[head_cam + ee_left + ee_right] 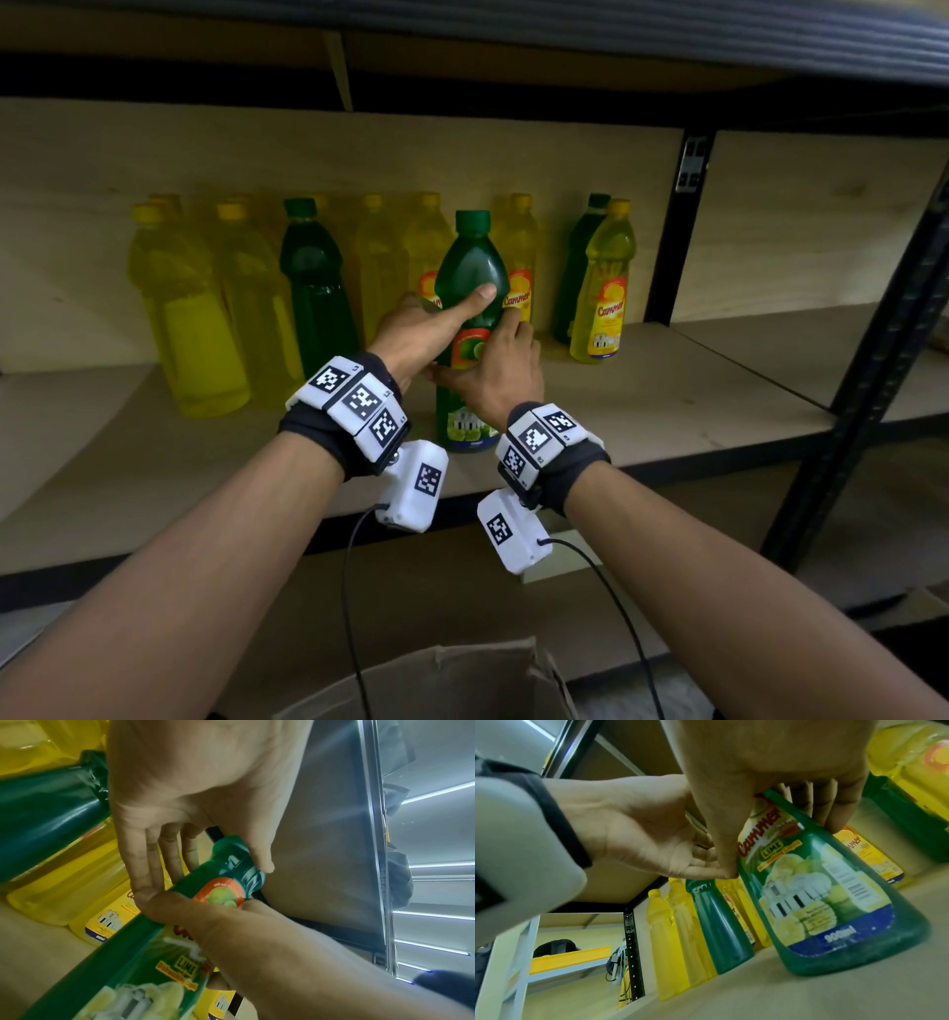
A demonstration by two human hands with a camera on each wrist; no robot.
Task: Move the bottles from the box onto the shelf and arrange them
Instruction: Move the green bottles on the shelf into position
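Both hands, left hand (418,334) and right hand (493,377), grasp upright green lime bottle (470,277) on shelf (667,390).

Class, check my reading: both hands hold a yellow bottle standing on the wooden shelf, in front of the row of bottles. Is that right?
Not quite: the bottle under the left hand and right hand is green, as the head view shows. It does stand on the shelf, in front of the row.

left hand (411,334) and right hand (493,375) forward, fingers curled, gripping

Dim light is falling on the shelf (642,411); edges are bending; wrist views are smearing; ceiling strips are glaring.
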